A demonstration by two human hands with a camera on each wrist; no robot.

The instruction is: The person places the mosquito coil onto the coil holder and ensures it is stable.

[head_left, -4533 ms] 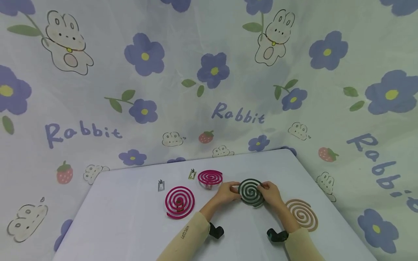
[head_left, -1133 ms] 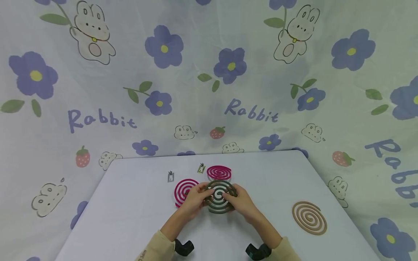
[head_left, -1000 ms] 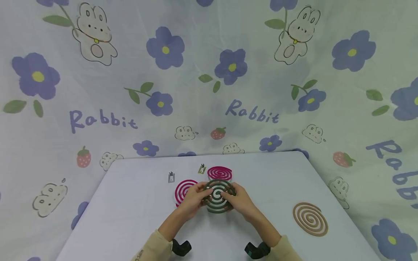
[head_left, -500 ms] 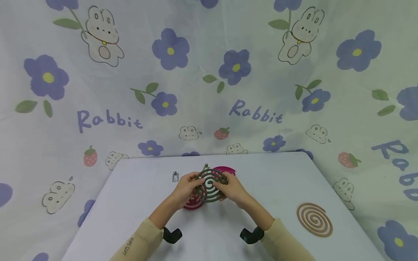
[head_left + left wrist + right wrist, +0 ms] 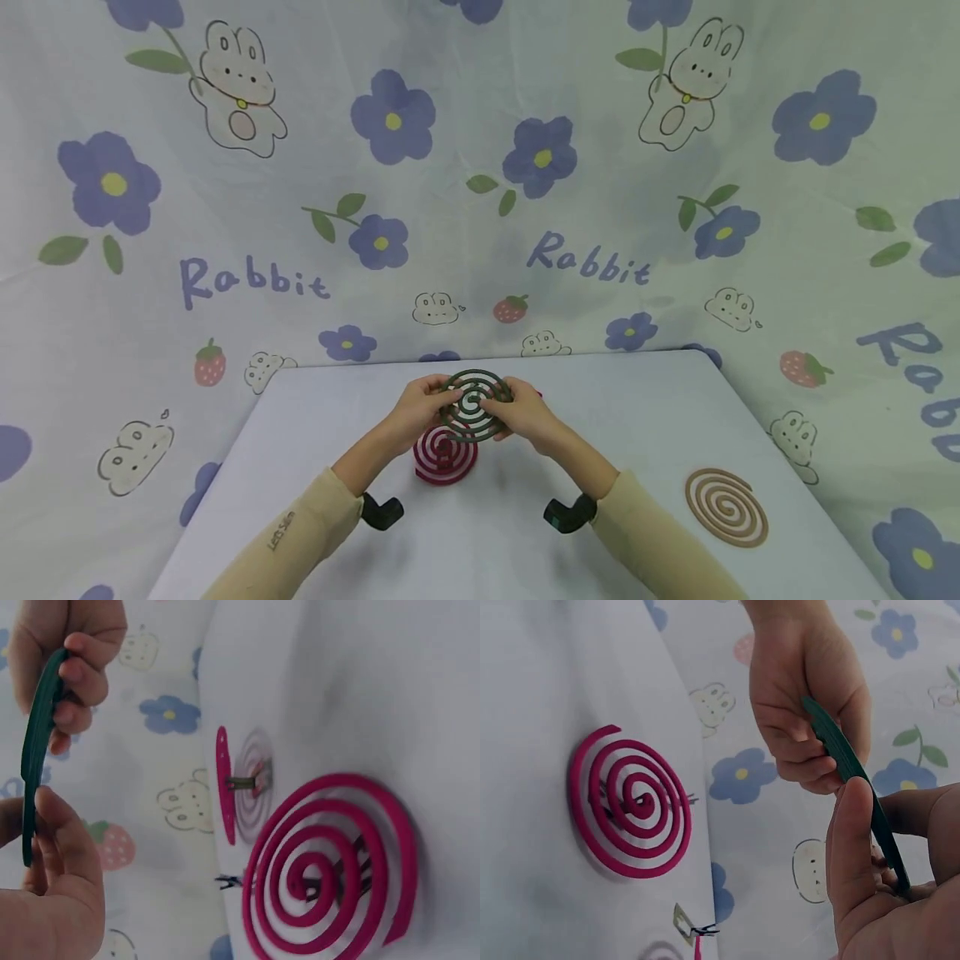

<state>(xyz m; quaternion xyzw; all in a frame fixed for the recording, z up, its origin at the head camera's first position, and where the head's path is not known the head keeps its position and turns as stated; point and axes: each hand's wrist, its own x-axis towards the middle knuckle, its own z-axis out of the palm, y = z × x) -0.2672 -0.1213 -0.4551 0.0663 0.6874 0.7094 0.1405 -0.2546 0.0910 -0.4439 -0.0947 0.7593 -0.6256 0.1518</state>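
Observation:
A dark green mosquito coil [image 5: 472, 399] is held up between both hands above the table. My left hand [image 5: 415, 410] pinches its left edge, thumb on the near face and fingers behind. The right hand [image 5: 531, 414] pinches the opposite edge the same way. Both wrist views show the green coil [image 5: 39, 742] edge-on, tilted nearly upright. Just below it in the head view, a pink coil [image 5: 444, 475] sits on a small metal stand. A second pink coil [image 5: 224, 784], also on a stand, is mostly hidden behind the right hand in the head view.
A tan coil [image 5: 726, 508] lies flat on the white table [image 5: 615, 400] at the right. The dark prongs of a small stand [image 5: 229, 882] show past the near pink coil in the left wrist view. A printed rabbit curtain [image 5: 465, 208] hangs behind the table's far edge.
Both hands have carried the green coil leftward from near the tan coil, then farther away and higher over the pink coils. The grip stays on both edges, and the tan coil lies still.

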